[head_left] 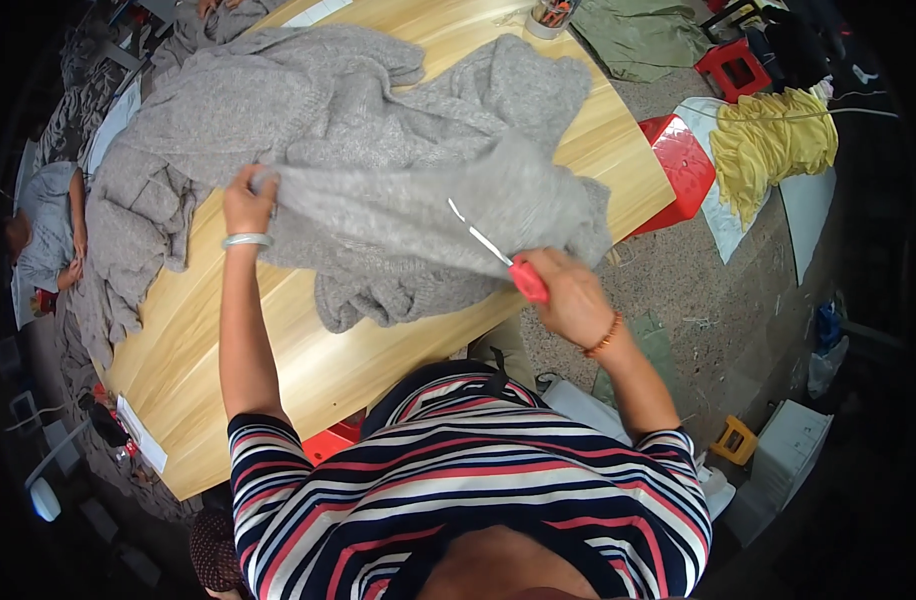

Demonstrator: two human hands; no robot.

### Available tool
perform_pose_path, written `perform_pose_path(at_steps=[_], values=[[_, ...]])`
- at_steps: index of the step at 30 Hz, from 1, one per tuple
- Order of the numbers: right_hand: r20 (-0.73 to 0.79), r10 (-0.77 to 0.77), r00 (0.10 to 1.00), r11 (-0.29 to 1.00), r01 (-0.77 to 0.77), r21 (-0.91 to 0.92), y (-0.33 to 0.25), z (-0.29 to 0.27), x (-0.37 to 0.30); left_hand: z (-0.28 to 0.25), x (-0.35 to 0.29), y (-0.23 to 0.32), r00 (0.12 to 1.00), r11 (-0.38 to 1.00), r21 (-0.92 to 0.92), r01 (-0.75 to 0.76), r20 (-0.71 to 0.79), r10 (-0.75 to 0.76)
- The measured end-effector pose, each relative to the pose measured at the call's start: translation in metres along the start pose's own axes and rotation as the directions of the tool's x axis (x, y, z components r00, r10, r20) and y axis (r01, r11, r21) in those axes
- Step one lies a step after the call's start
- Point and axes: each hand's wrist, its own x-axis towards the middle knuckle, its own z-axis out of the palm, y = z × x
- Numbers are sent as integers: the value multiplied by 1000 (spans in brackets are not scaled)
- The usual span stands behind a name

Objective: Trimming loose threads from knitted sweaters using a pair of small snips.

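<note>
A large grey knitted garment (418,215) spreads over the wooden table, bunched at its near edge. My left hand (250,205) is closed on the knit and holds a stretch of it raised and pulled taut. At the right end of that stretch, my right hand (575,300) is closed round red-handled scissors (530,281). Their slim silver blades lie over the fabric, pointing up and to the left. Whether my right fingers also grip the knit, I cannot tell. The lifted part is somewhat blurred.
The wooden table (308,360) reaches close to my body. A pen cup (549,18) stands at its far edge. Red stools (678,165) and a yellow cloth bundle (773,145) are off to the right. Another person (53,220) sits at the left, beside more grey knit.
</note>
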Motion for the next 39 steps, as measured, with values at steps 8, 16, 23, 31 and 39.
perform_pose_path(at_steps=[8, 16, 23, 31, 39], values=[[56, 42, 998, 996, -46, 77, -1, 17, 8, 51, -93, 119, 839, 815, 278, -508, -56, 541], [167, 160, 973, 974, -128, -188, -12, 2, 4, 150, -114, 109, 752, 804, 156, -574, 489, 442], [253, 79, 964, 994, -58, -90, -42, 8, 49, 136, -106, 122, 724, 762, 271, -589, 595, 348], [141, -70, 988, 995, 60, 74, -22, 22, 56, 118, -103, 89, 897, 922, -144, -358, 222, 383], [286, -69, 956, 992, 95, -77, -46, 18, 50, 144, -88, 33, 964, 505, -824, 256, 177, -200]])
